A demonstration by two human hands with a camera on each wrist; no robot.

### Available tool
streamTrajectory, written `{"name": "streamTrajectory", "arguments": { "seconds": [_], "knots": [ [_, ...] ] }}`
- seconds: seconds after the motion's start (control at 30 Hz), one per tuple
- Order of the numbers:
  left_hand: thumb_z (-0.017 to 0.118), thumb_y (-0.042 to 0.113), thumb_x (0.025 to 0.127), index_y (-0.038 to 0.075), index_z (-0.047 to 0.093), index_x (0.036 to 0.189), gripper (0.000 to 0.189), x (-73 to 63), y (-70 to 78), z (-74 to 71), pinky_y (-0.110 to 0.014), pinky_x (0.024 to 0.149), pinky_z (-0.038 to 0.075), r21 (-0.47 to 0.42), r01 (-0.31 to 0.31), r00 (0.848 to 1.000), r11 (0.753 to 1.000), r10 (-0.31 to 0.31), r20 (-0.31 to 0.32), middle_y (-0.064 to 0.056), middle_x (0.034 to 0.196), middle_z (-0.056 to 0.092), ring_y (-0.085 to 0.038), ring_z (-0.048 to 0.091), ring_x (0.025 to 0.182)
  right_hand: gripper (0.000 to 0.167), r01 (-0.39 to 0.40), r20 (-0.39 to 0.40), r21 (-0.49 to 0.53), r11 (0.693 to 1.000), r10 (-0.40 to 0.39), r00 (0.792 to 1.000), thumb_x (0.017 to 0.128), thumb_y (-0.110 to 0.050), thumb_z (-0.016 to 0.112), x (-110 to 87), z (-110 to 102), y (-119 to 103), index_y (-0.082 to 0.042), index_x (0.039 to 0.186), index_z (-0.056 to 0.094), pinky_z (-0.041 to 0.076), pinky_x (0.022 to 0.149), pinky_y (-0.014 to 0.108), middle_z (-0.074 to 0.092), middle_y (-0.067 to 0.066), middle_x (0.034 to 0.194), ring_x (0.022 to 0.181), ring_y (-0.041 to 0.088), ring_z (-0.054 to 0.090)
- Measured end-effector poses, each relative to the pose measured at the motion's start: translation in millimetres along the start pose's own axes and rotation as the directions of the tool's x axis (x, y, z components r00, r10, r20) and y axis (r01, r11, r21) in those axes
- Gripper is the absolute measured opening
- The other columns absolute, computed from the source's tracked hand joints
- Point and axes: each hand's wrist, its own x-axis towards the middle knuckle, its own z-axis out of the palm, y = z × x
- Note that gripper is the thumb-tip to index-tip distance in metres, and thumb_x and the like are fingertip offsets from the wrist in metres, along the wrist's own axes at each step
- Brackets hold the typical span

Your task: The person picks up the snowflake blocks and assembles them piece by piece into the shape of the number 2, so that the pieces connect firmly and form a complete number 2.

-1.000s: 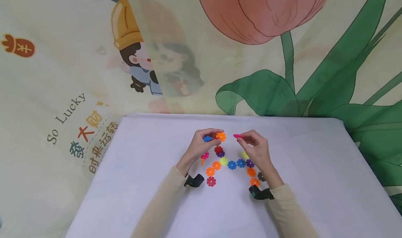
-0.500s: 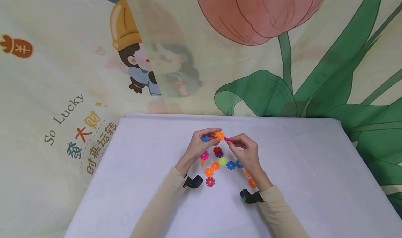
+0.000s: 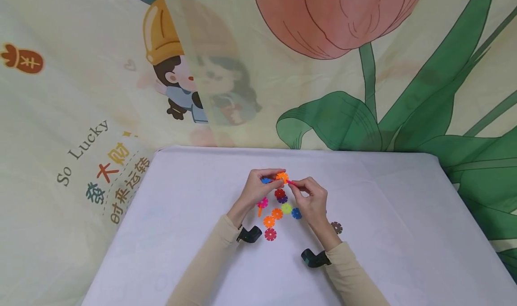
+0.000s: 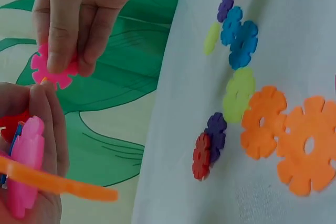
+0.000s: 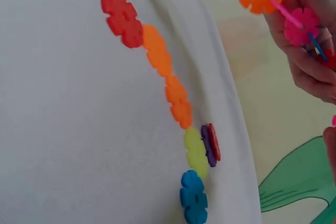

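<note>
1. Head view: Above the far middle of the tabletop [image 3: 181, 216], the left hand [image 3: 258, 185] grips an orange disc [image 3: 282, 177] at its fingertips, a blue piece [image 3: 265, 180] beside its fingers. The right hand [image 3: 312, 199] pinches a pink disc [image 3: 291, 183], seen nearly edge-on. A second ago a gap parted the two discs; the right hand has since come left, and the pink rim now meets the orange one's right side. I judge that the work has passed from lining up to joining. Nearer on the tabletop, a yellow-green disc [image 3: 286, 208] lies in a linked row, partly hidden by the right hand; a brown disc [image 3: 337, 227] lies to the right.

2. Left wrist view: The pink disc shows almost flat, its lower rim at a small orange tip by the left hand's fingertips; whether the slots have locked cannot be told. Against the left palm sits a pink piece [image 4: 27, 166], edge-on, an orange strip [image 4: 63, 182] across it.

3. Right wrist view: The left hand also carries a second pink disc [image 5: 303, 27] and a red piece [image 5: 329, 59]. The right hand barely enters the frame, so its pinch cannot be read here.
</note>
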Motion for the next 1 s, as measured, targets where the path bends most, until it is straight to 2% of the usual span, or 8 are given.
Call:
{"name": "streamTrajectory", "arguments": {
  "seconds": [0.2,0.4,0.47,0.57,0.67,0.73,0.87,1.0],
  "knots": [
    [0.069,0.007,0.092,-0.004,0.066,0.123,0.033,1.2,-0.3,-1.8,-0.025,0.078,0.056,0.024,-0.009,0.999,1.0,0.008,0.032,-0.018,0.104,0.072,-0.038,0.067,0.091,0.015,0.041,0.013,-0.016,0.999,-0.04,0.999,0.073,0.015,0.078,-7.0,3.7,25.2,0.005,0.082,0.071,0.055,0.07,0.018,0.068,0.011,0.075,0.068,0.024,0.068],
    [0.063,0.005,0.095,-0.004,0.06,0.129,0.035,3.4,-0.3,-13.9,-0.04,0.085,0.056,0.042,0.067,0.991,0.997,-0.071,0.11,-0.023,0.102,0.065,-0.049,0.063,0.094,0.025,-0.083,0.205,-0.034,0.996,0.088,0.975,0.077,0.001,0.082,-2.5,-2.3,27.2,0.001,0.099,0.071,0.059,0.071,0.029,0.069,0.01,0.091,0.077,0.021,0.071],
    [0.06,0.005,0.097,-0.004,0.057,0.132,0.036,3.5,-1.8,-17.1,-0.04,0.085,0.056,0.032,0.083,0.99,0.996,-0.086,0.108,-0.027,0.102,0.062,-0.049,0.062,0.094,0.031,-0.178,0.282,-0.102,0.979,0.2,0.938,0.08,-0.007,0.082,0.0,-8.8,29.9,0.001,0.108,0.07,0.059,0.072,0.033,0.067,0.012,0.099,0.08,0.022,0.07],
    [0.06,0.006,0.097,-0.001,0.058,0.133,0.036,2.7,-7.6,-23.3,-0.033,0.082,0.057,0.018,0.091,0.994,0.996,-0.092,0.061,-0.026,0.1,0.06,-0.044,0.065,0.09,0.039,-0.29,0.384,-0.283,0.914,0.385,0.839,0.083,-0.018,0.081,1.5,-16.0,37.2,0.0,0.115,0.069,0.057,0.071,0.032,0.062,0.014,0.103,0.08,0.022,0.065],
    [0.061,0.005,0.096,-0.001,0.061,0.128,0.032,0.3,-10.8,-28.3,-0.032,0.08,0.058,-0.01,0.104,0.994,0.995,-0.103,0.026,-0.029,0.099,0.059,-0.042,0.066,0.089,0.041,-0.278,0.469,-0.457,0.845,0.494,0.732,0.084,-0.028,0.08,0.0,-11.9,44.1,-0.002,0.114,0.071,0.05,0.065,0.028,0.057,0.009,0.096,0.078,0.019,0.056],
    [0.062,0.004,0.096,-0.002,0.062,0.126,0.03,-0.5,-12.8,-30.1,-0.03,0.078,0.058,-0.036,0.113,0.993,0.993,-0.112,0.019,-0.033,0.101,0.059,-0.042,0.065,0.088,0.045,-0.248,0.509,-0.51,0.823,0.522,0.684,0.085,-0.032,0.078,-1.0,-2.8,46.5,-0.003,0.117,0.07,0.044,0.062,0.026,0.054,0.008,0.092,0.077,0.018,0.051],
    [0.061,0.002,0.096,-0.007,0.06,0.124,0.03,-2.1,-13.8,-31.0,-0.027,0.075,0.058,-0.068,0.135,0.991,0.989,-0.134,0.019,-0.036,0.104,0.059,-0.04,0.066,0.087,0.045,-0.198,0.541,-0.556,0.808,0.532,0.651,0.086,-0.036,0.076,0.2,17.4,48.2,-0.006,0.119,0.07,0.037,0.059,0.027,0.048,0.007,0.088,0.074,0.018,0.046],
    [0.06,0.003,0.096,-0.008,0.056,0.124,0.03,-4.1,-12.1,-31.7,-0.025,0.072,0.058,-0.064,0.156,0.988,0.986,-0.154,0.028,-0.037,0.108,0.06,-0.043,0.065,0.088,0.035,-0.235,0.51,-0.596,0.768,0.588,0.628,0.082,-0.031,0.081,2.6,26.7,47.8,-0.006,0.106,0.072,0.042,0.061,0.027,0.049,0.008,0.089,0.077,0.019,0.048]
  ]
}}
